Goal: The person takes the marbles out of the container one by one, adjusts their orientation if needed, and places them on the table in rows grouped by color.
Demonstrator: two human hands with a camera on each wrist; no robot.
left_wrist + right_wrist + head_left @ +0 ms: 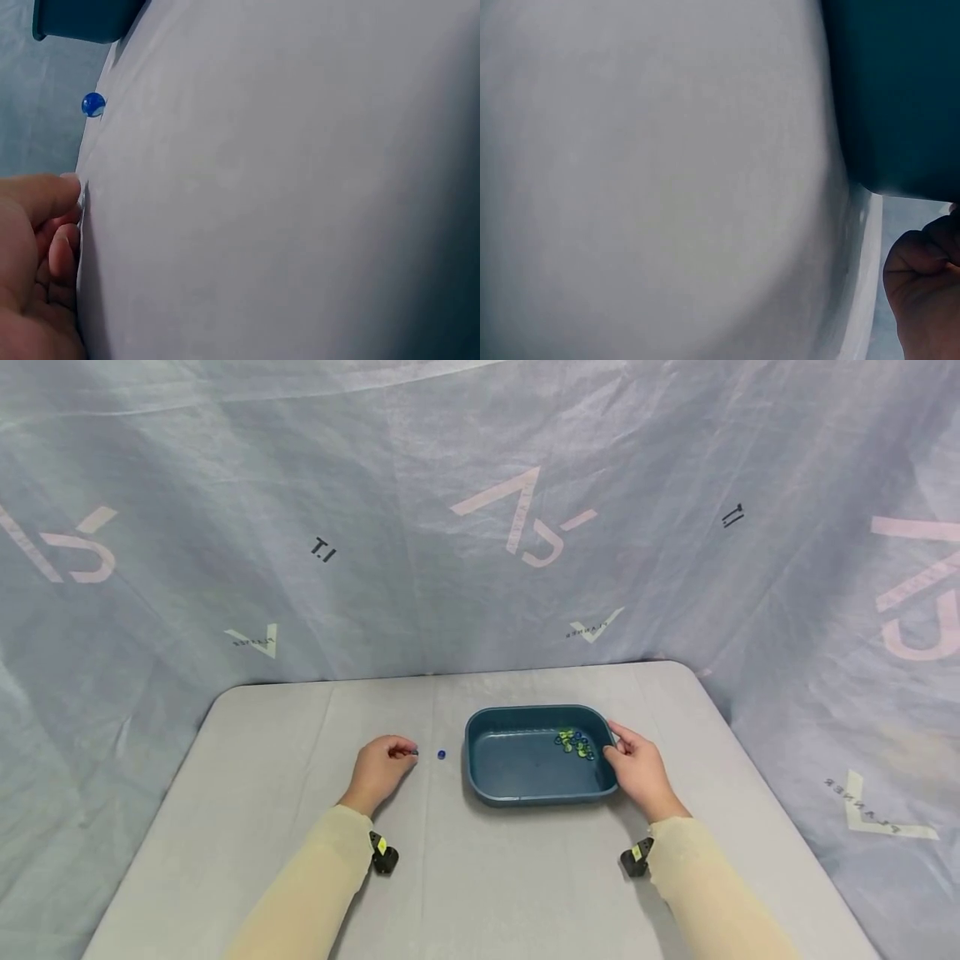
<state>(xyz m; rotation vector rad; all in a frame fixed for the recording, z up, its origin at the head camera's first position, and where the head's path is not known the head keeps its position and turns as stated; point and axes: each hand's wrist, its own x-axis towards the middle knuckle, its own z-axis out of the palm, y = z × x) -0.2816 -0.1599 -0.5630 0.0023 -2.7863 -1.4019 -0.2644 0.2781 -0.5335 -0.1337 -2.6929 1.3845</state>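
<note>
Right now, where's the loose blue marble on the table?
In the head view, the blue marble lies left of centre on the table, between the left hand and the teal tray.

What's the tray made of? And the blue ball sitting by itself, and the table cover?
The tray looks like smooth, slightly shiny plastic: its corners are rounded and its rim catches light. The ball is probably glossy glass, because it looks partly see-through with a pale patch, though clear plastic is possible. The cover seems to be dull cloth, since it has creases.
</note>
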